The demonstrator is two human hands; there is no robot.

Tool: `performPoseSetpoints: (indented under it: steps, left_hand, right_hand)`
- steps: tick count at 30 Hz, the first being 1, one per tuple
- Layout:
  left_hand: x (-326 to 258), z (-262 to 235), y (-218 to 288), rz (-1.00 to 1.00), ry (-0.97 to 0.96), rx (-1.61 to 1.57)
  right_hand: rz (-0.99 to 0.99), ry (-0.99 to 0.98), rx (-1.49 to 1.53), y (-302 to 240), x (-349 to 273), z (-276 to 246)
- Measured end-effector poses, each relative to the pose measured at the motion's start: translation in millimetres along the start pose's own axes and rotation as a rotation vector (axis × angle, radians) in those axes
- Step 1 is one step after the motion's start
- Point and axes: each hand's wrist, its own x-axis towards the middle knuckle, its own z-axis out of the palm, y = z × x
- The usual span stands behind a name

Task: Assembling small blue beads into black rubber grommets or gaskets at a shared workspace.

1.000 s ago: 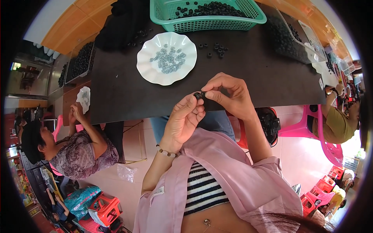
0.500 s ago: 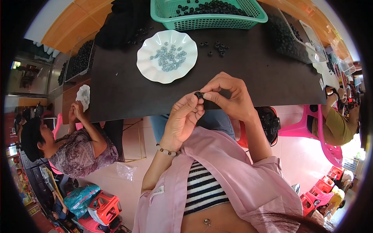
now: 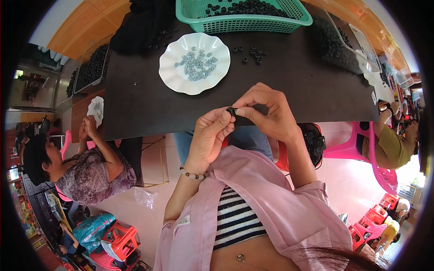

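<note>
Just past the table's near edge, my left hand (image 3: 209, 136) pinches a small black round part (image 3: 231, 111) between thumb and fingers. It looks like a hollow cap or bead. My right hand (image 3: 271, 113) has thumb and forefinger pressed together at the part's right side. Whatever lies between those right fingertips is too small to make out. Beyond my hands, a white wavy-edged plate (image 3: 169, 74) carries many tiny clear pieces (image 3: 198, 64). Several loose black parts (image 3: 257, 55) like the held one lie right of the plate.
A green basket (image 3: 239, 24) of black parts stands at the back of the dark table (image 3: 316, 90). Clear bins of black parts (image 3: 343, 52) sit right and left. Black cloth (image 3: 140, 27) lies back left. Another person (image 3: 97, 174) works at left; a pink chair (image 3: 350, 151) stands right.
Both hands stay almost in place, with the black part tilted slightly differently between the fingertips. The view has shifted a little.
</note>
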Motion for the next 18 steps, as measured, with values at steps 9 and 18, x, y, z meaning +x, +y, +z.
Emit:
performPoseSetpoints:
  steps: [9,18]
  left_hand:
    - [-5,1,19,-0.013,-0.101,0.174]
    - [-14,0,20,0.026,-0.067,0.193]
  right_hand:
    - [0.000,-0.261,0.363,-1,8,-2]
    - [-0.027,-0.245,0.622,5,0,17]
